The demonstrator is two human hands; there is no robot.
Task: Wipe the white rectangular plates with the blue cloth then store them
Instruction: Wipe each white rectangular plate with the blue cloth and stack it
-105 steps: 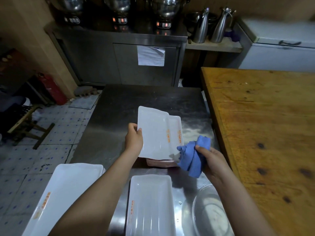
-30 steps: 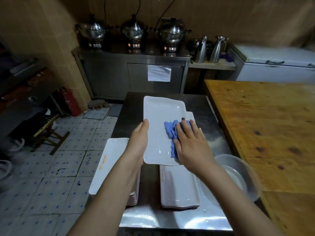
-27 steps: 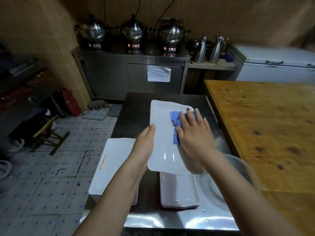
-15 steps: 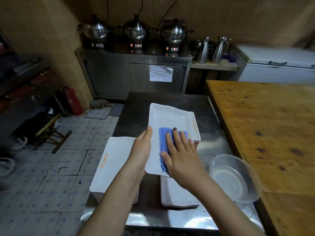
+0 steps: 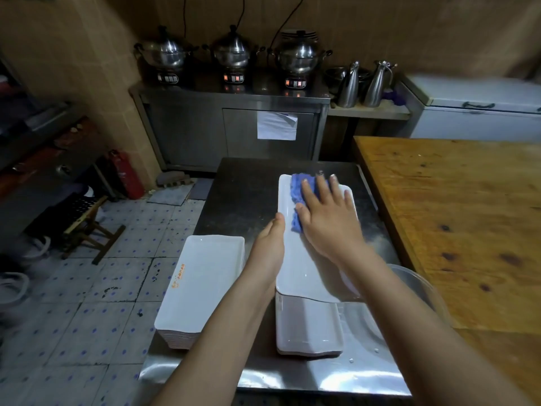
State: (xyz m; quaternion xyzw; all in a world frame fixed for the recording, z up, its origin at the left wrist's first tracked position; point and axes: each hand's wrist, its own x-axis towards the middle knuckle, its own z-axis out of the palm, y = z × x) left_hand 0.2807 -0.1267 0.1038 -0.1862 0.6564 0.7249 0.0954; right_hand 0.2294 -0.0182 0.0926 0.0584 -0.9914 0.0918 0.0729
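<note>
At the middle of the tabletop [image 5: 243,200] a plate [image 5: 294,265] runs lengthwise away from the person: the left hand [image 5: 269,247] holds its left edge, the cloth [image 5: 297,189] lies on its far end, and the right hand [image 5: 325,221] presses flat on the cloth. One stack of plates [image 5: 205,276] stands at the near left corner, a second stack [image 5: 307,326] just right of it with its far end beneath the plate's near end, and a bowl [image 5: 424,294] further right, against the adjoining table [image 5: 453,215]. Behind the tabletop a cabinet [image 5: 205,133] carries three pots [image 5: 234,51] in a row, with two jugs [image 5: 348,86] on a shelf [image 5: 369,112] to its right.
</note>
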